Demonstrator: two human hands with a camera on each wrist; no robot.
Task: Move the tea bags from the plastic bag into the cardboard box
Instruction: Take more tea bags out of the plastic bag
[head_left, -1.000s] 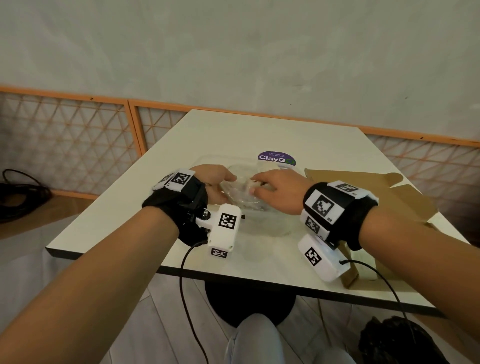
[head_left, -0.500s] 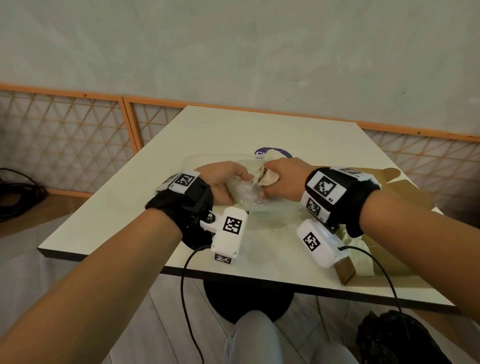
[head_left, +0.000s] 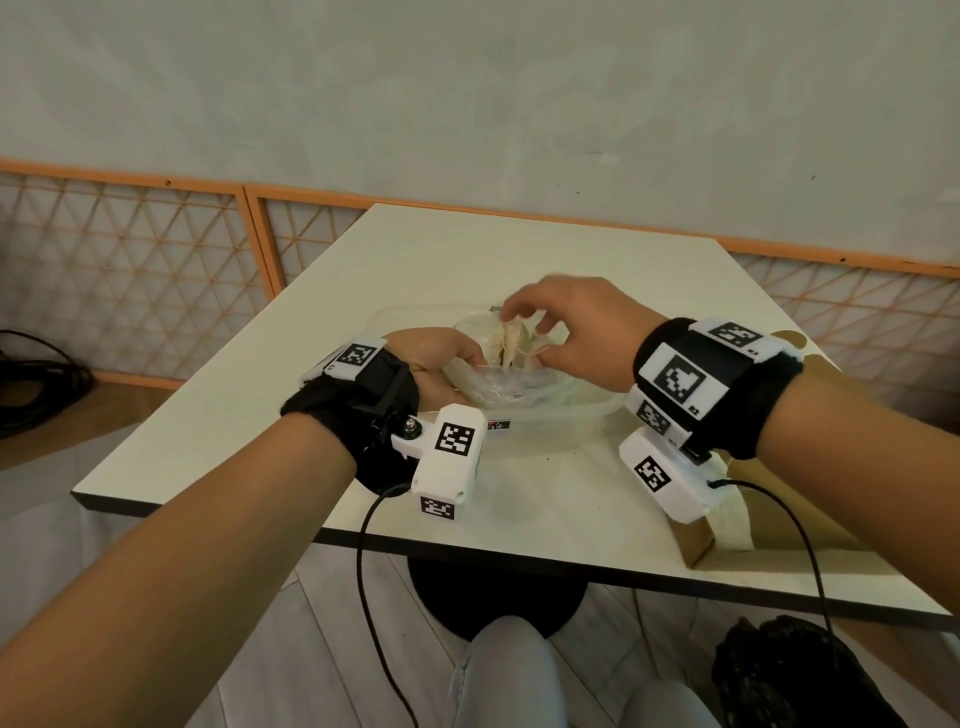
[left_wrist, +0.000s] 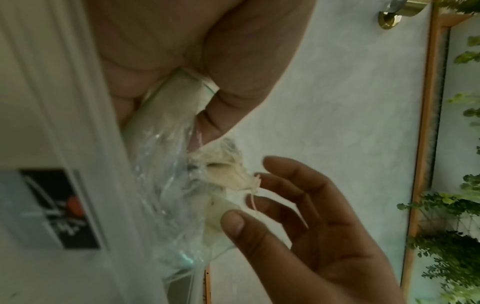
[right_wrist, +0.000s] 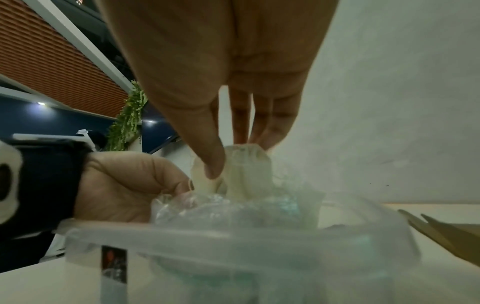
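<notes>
Left hand (head_left: 441, 358) gripped the clear plastic bag (head_left: 498, 387) at its 9 o'clock edge over a plastic tub (head_left: 587, 415), right hand (head_left: 576, 332) pinched tea bags (head_left: 511, 340) sticking up at the bag mouth, cardboard box (head_left: 696, 545) at 4 o'clock on table (head_left: 467, 260)

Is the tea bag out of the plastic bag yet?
Partly out: the tea bag sticks up from the plastic bag mouth, pinched by the right hand.
</notes>
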